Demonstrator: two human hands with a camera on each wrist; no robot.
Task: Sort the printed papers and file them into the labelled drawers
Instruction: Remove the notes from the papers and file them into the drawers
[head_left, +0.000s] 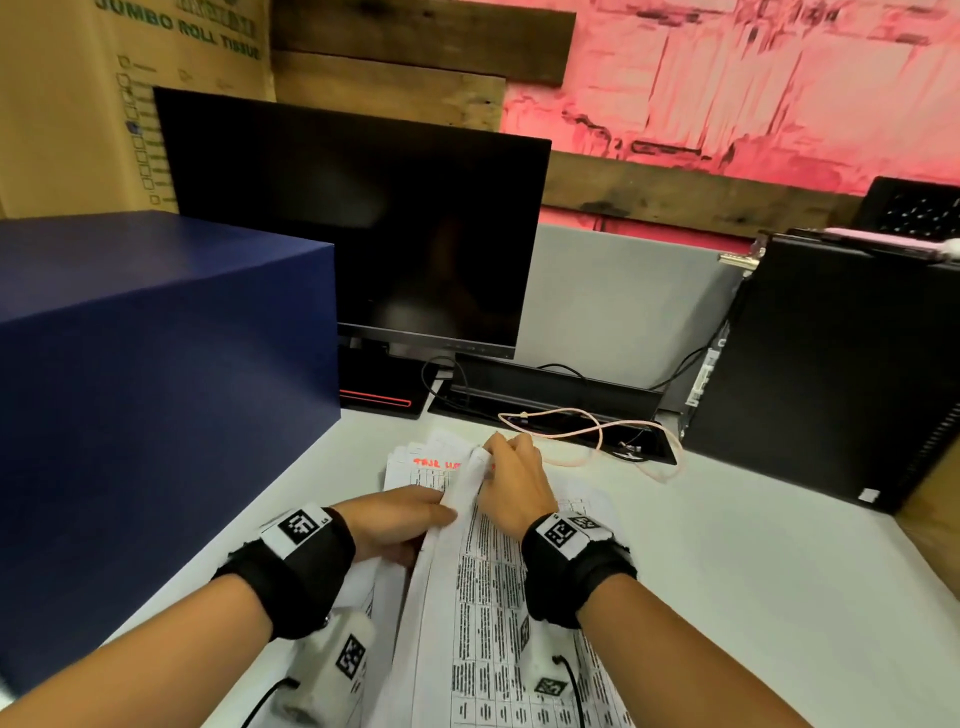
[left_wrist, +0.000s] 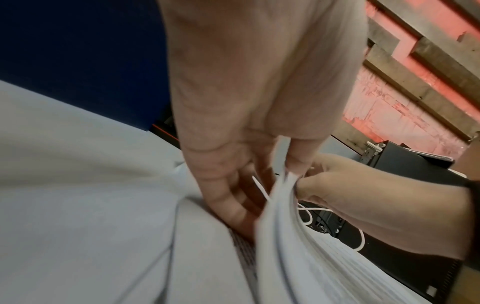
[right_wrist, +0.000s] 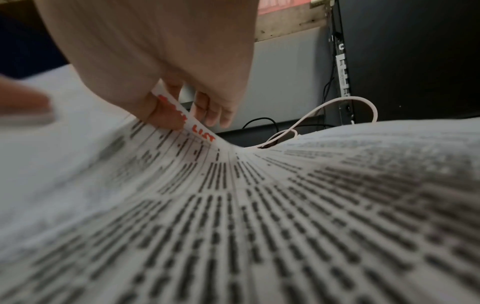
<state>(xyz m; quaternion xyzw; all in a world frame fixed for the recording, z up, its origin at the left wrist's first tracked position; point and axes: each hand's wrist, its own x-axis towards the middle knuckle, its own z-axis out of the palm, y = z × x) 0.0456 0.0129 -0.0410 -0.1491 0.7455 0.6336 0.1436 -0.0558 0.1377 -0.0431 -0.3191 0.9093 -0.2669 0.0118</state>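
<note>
A stack of printed papers (head_left: 483, 597) with black tables lies on the white desk (head_left: 753, 571) in front of me. Some top sheets carry red handwriting. My left hand (head_left: 441, 512) reaches in from the left and pinches a lifted bundle of sheets (left_wrist: 298, 257) between thumb and fingers (left_wrist: 228, 197). My right hand (head_left: 493, 452) pinches the far top edge of the same lifted sheets. In the right wrist view that edge (right_wrist: 197, 127) reads "LIST" in red, and the page (right_wrist: 259, 205) curves up toward the fingers. The sheets underneath lie flat.
A dark blue box-like cabinet (head_left: 156, 364) stands at the left, close to the papers. Behind are a black monitor (head_left: 363, 234), a black cable tray with a pale looped cable (head_left: 587, 421), and a black PC tower (head_left: 831, 374) at the right.
</note>
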